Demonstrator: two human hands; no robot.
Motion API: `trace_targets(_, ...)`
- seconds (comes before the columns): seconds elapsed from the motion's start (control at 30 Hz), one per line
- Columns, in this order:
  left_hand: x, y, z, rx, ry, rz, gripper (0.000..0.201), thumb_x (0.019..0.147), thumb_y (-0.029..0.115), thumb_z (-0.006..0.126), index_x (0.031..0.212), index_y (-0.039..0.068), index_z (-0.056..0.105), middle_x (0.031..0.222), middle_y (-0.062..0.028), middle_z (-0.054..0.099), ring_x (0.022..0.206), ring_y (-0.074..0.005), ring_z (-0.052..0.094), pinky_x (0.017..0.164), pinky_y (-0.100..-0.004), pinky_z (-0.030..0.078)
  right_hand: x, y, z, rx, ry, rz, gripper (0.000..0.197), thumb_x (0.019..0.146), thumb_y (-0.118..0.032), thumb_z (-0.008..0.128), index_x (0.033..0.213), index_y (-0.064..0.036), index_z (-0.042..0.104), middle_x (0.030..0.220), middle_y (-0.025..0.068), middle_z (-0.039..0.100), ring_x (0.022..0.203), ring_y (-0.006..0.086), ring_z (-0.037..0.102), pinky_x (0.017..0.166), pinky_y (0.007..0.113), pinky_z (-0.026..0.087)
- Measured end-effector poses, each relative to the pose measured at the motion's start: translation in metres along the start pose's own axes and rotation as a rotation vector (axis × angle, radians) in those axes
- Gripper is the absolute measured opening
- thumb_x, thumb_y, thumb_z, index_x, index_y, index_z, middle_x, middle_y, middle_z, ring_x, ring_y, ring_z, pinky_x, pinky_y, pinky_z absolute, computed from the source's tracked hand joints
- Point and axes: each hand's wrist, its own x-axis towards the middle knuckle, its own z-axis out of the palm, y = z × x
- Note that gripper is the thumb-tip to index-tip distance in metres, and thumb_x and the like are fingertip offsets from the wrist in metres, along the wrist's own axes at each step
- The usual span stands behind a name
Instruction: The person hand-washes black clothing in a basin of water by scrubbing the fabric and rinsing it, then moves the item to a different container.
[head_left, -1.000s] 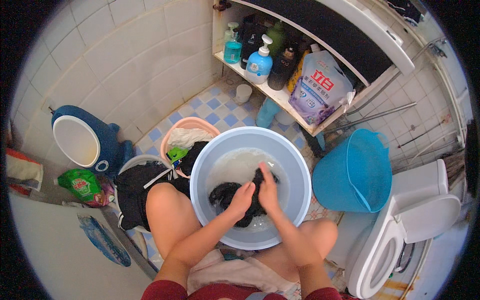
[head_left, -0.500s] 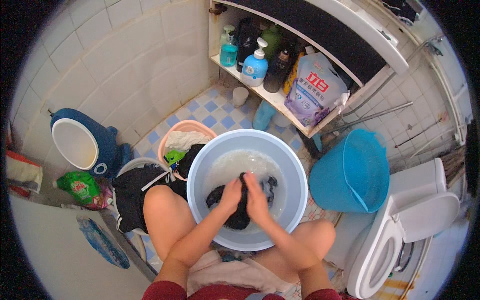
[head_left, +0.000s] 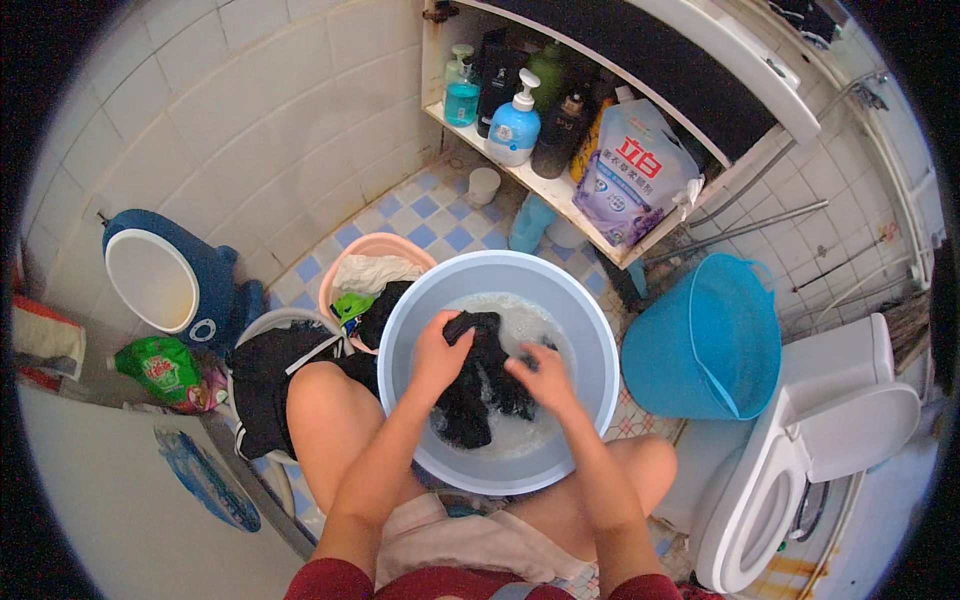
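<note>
Right now, your left hand is gripping the upper left part of a black cloth, with some fingertips hiding in its dark folds. Your right hand is curling its fingers at the cloth's right side; whether they are grasping it, I cannot tell. The cloth is hanging partly in cloudy, sudsy water inside a light-blue basin, and its submerged outline is blurring. A dark patch by your right fingers is showing too little to identify as the same cloth.

Your left knee is covering part of the black clothing beside it, while the light-blue basin is overlapping the pink basin, leaving the fabric there partly concealed. Up on the shelf, a green bottle is standing in shadow behind others. Your red sleeves are running out of view below.
</note>
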Motion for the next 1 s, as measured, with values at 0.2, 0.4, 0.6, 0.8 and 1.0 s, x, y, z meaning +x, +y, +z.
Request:
trace_targets(0.2,-0.016,-0.011,-0.002,0.754,-0.092,0.250,0.037,0.068,0.002,0.056,0.104,0.004,0.054,0.105,-0.0140,0.052,0.105,-0.0363,0.046,0.086,-0.0470,0.039,-0.027,0.003,0.024,-0.612,-0.017,-0.208,0.034,0.076,-0.033,0.063,0.099,-0.0078,0.062,0.101,0.0074,0.056,0.102,0.0269,0.046,0.085,0.043,0.034)
trace_targets(0.4,-0.024,-0.013,0.012,0.592,-0.539,0.480,0.069,0.062,0.003,0.063,0.127,0.008,0.041,0.136,-0.0141,0.038,0.130,-0.0366,0.027,0.103,-0.0549,0.023,-0.021,-0.006,-0.002,0.027,-0.021,-0.259,0.017,0.084,-0.012,0.047,0.092,-0.0007,0.057,0.075,0.0196,0.057,0.071,0.0316,0.059,0.066,0.038,0.045)
trace_targets(0.6,-0.014,0.007,0.013,0.212,-0.578,0.168,0.043,0.066,0.009,0.061,0.109,0.005,0.057,0.096,-0.0166,0.062,0.091,-0.0316,0.060,0.088,-0.0396,0.043,-0.013,-0.014,-0.029,0.627,0.010,-0.043,0.017,0.081,-0.010,0.057,0.096,-0.0029,0.058,0.075,0.0062,0.058,0.070,0.0130,0.055,0.066,0.025,0.044)
trace_targets(0.8,-0.022,-0.006,0.000,0.574,-0.359,0.077,0.032,0.068,0.020,0.066,0.096,0.004,0.060,0.092,-0.0171,0.063,0.087,-0.0325,0.061,0.077,-0.0395,0.048,-0.009,0.008,-0.013,-0.069,0.109,-0.193,0.038,0.075,-0.025,0.067,0.107,-0.0052,0.059,0.108,0.0122,0.057,0.101,0.0273,0.052,0.086,0.035,0.041)
trace_targets(1.0,-0.021,-0.008,0.002,0.734,-0.525,0.058,0.036,0.071,0.029,0.068,0.095,0.003,0.062,0.089,-0.0162,0.063,0.086,-0.0325,0.060,0.075,-0.0403,0.048,-0.024,-0.005,0.033,-0.504,-0.017,-0.151,0.070,0.065,-0.039,0.074,0.123,-0.0110,0.050,0.135,0.0126,0.036,0.124,0.0339,0.031,0.096,0.049,0.028)
